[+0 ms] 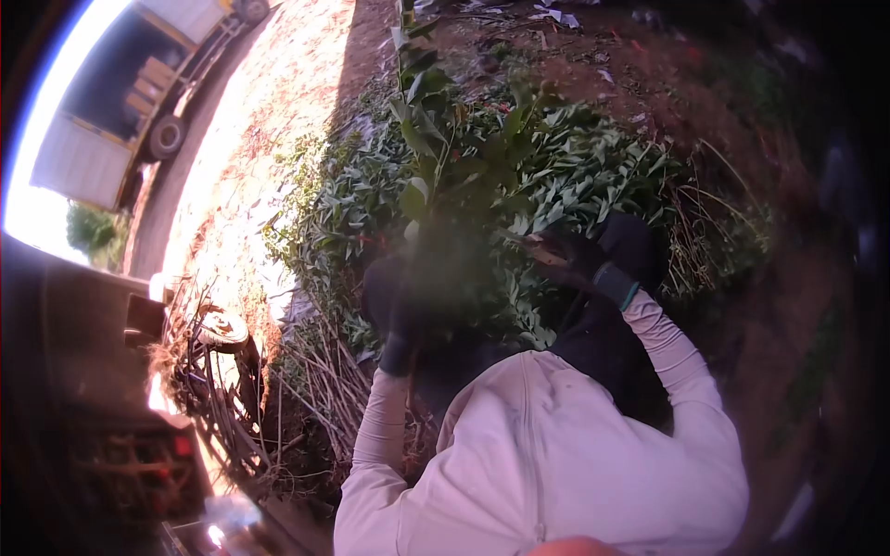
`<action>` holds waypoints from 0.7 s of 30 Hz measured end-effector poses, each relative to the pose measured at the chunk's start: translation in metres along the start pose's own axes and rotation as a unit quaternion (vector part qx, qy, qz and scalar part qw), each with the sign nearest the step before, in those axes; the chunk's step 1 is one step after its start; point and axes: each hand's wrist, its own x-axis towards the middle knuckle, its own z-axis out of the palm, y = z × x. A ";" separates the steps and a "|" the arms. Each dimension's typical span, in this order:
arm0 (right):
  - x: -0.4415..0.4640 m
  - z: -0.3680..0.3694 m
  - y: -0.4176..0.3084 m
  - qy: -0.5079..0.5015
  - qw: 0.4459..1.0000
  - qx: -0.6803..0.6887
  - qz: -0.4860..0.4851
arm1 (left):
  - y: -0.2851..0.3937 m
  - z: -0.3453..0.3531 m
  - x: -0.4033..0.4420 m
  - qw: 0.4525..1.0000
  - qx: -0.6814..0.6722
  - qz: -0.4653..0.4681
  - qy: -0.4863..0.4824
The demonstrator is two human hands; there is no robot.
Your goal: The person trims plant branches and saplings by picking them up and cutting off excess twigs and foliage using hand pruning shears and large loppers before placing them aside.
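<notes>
My left hand (400, 335), in a dark glove, is low in front of my left knee. Its fingers are mostly lost in shadow and behind a hazy smudge in the middle of the view. A tall leafy stem (425, 139) rises upright from that smudge, just above the hand; its lower end is hidden. My right hand (579, 261), dark-gloved with a green-edged cuff, is closed beside my right knee on what looks like pruning shears (545, 248), pointing left. Under and beyond both hands spreads a heap of cut leafy branches (593, 171).
Bare woody stems (324, 380) lie at left, beside a tangle of roots and twigs (222, 408). Thin stems (709, 222) stick out at right. Reddish soil with scraps (575, 56) lies beyond the heap. A truck (139, 111) stands on sunlit ground at upper left.
</notes>
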 end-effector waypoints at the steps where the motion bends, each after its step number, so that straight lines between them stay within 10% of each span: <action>1: 0.001 0.005 0.006 0.000 1.000 0.000 0.001 | 0.000 0.001 0.001 1.000 0.005 0.004 -0.005; 5: 0.007 0.008 -0.007 0.032 0.991 0.064 -0.111 | -0.013 0.012 0.001 0.999 -0.024 -0.002 0.026; 7: 0.013 -0.005 -0.027 -0.108 0.967 0.203 0.106 | -0.022 0.010 0.003 0.998 0.042 0.024 0.043; 12: 0.022 -0.016 -0.031 -0.051 0.977 0.157 0.138 | 0.003 0.026 0.001 0.991 -0.111 -0.061 0.050; 14: 0.031 -0.012 -0.025 0.063 0.994 0.022 -0.092 | -0.005 0.030 -0.001 0.958 -0.250 -0.122 0.074; 17: 0.037 -0.030 -0.054 -0.002 0.998 0.045 -0.045 | -0.020 0.030 -0.002 0.995 0.045 -0.009 0.090; 21: 0.038 -0.047 -0.068 -0.143 0.987 0.043 0.053 | -0.008 0.031 0.006 0.991 0.112 -0.002 0.069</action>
